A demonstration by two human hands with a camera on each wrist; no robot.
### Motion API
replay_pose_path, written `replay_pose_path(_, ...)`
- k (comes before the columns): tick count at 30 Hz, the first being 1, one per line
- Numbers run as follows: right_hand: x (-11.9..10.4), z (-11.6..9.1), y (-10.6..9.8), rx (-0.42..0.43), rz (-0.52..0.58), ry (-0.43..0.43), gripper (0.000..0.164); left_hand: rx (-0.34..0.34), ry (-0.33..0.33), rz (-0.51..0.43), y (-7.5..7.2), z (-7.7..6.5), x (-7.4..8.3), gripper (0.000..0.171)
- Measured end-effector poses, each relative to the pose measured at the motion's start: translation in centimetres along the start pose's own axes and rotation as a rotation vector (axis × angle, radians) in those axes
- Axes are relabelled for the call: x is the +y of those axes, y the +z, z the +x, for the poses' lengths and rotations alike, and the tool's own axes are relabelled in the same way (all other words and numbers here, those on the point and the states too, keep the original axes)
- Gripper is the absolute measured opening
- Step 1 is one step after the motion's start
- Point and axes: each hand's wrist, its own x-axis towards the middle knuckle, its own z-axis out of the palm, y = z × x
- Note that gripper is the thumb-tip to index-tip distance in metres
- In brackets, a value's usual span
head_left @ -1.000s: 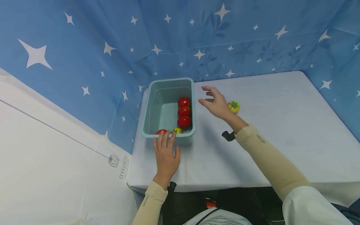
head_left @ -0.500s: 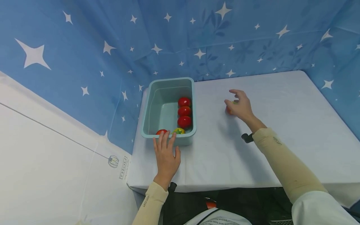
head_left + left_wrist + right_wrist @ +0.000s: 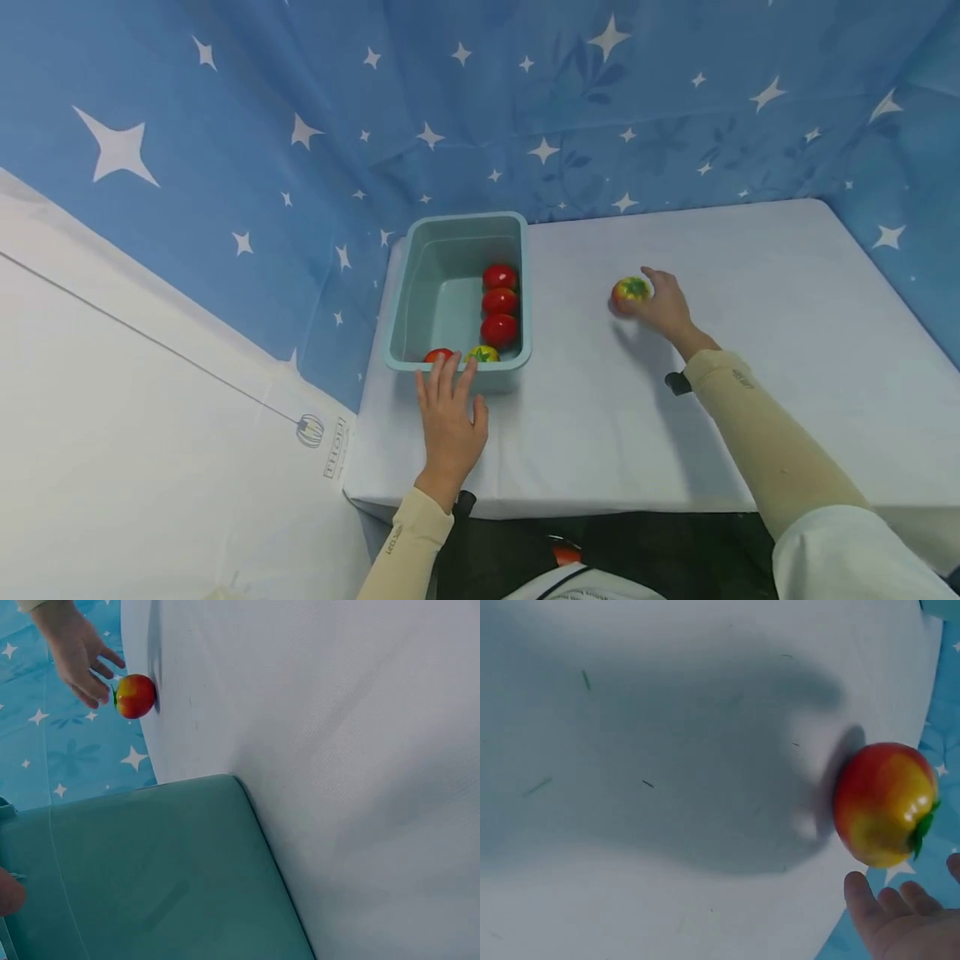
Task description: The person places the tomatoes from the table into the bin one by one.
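Observation:
A red and yellow tomato (image 3: 624,295) with a green leafy top stands on the white tablecloth. My right hand (image 3: 667,307) is beside it, thumb and fingers spread near its top. In the right wrist view a small gap separates the fingertips from the tomato (image 3: 881,802); the left wrist view also shows that hand next to it. My left hand (image 3: 452,425) rests its extended fingertips on the near rim of a blue-green bin (image 3: 504,381). Inside the bin, several red tomatoes (image 3: 499,302) line the right side, and a yellow-green topped one (image 3: 482,354) lies by the near wall.
A white tablecloth (image 3: 757,333) covers the table, whose near edge runs close to the person's body. Blue star-patterned curtain (image 3: 555,92) hangs behind and to the left. White sheeting (image 3: 150,417) with a printed whisk lies at the left.
My right hand has moved right and come down beside the tomato on the table. The left hand stays at the bin's rim. The head view has shifted slightly.

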Motion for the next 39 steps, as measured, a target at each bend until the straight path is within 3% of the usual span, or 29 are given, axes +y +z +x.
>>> replay_pose_path(7, 0.4, -0.2, 1.9, -0.071, -0.122, -0.067, 0.073, 0.007, 0.008, -0.006, 0.2, -0.2, 0.1, 0.053)
replay_pose_path(12, 0.3, -0.5, 2.4, -0.047, -0.169, -0.003, 0.071, 0.018, 0.021, -0.016, 0.3, -0.2, 0.3, 0.055)
replay_pose_path(19, 0.8, -1.1, 2.9, -0.05, -0.124, 0.063, 0.071, 0.006, 0.016, -0.028, 0.2, -0.4, 0.6, 0.055)
replay_pose_path(26, 0.2, -1.1, 2.7, -0.036, -0.078, 0.053, 0.079, 0.001, 0.008, -0.027, 0.0, -0.2, 0.5, 0.052)
replay_pose_path(32, -3.0, -0.3, 2.0, 0.061, 0.008, -0.016, 0.084, -0.01, -0.008, -0.025, -0.1, -0.2, 0.4, 0.049)
replay_pose_path(39, -10.3, -0.9, 1.1, 0.133, 0.113, -0.172, 0.08, 0.009, -0.004, -0.026, -0.2, -0.1, 0.3, 0.051)
